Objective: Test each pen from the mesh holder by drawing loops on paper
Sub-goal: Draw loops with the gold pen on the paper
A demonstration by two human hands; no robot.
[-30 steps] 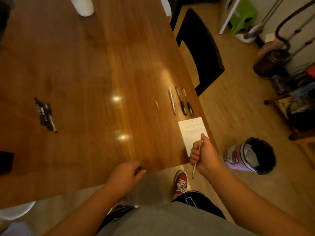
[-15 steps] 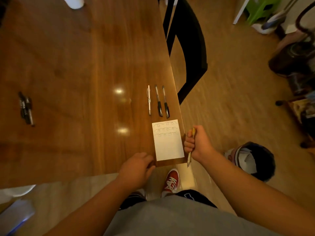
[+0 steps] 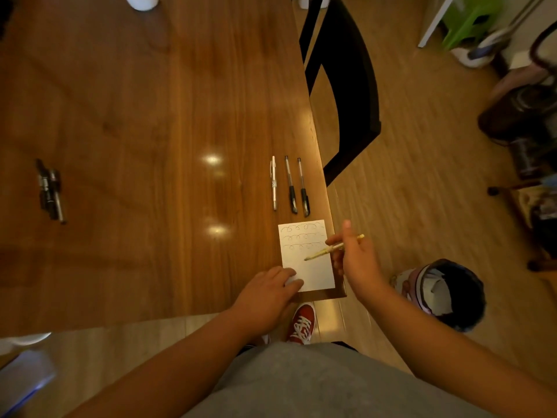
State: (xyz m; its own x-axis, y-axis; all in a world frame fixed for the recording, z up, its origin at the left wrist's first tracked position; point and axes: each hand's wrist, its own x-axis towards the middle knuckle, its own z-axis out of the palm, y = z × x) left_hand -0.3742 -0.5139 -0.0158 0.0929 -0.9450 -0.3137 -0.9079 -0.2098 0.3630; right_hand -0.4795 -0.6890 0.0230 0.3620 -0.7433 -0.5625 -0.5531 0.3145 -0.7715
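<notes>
Yellow and slim, the pen (image 3: 328, 250) is pinched between the thumb and fingers of the right hand (image 3: 357, 260). Its tip is aimed at the blank stretch of the paper (image 3: 316, 273) just under three rows of loops; whether the tip touches the sheet I cannot tell. The left hand (image 3: 265, 297) lies with its fingers laid flat on the sheet's near left corner, pressing it to the table (image 3: 150, 146).

The main risk, as I judge it, is where the sheet lies — at the table's near right corner, its right edge just beside the drop. Only one corner is pinned. A firm stroke to the right could swing the loose side round that corner or wrinkle it, and the new loops would run into the row above. The right hand hangs partly past the edge with little wood under it, so the line could wobble. A pen let slip there would likely fall to the floor or into the open bin (image 3: 446, 294) below.

Just beyond the paper lie three pens (image 3: 291, 185) side by side, and a cluster of dark pens (image 3: 49, 191) lies well apart to the left — the mesh holder is not in sight.
</notes>
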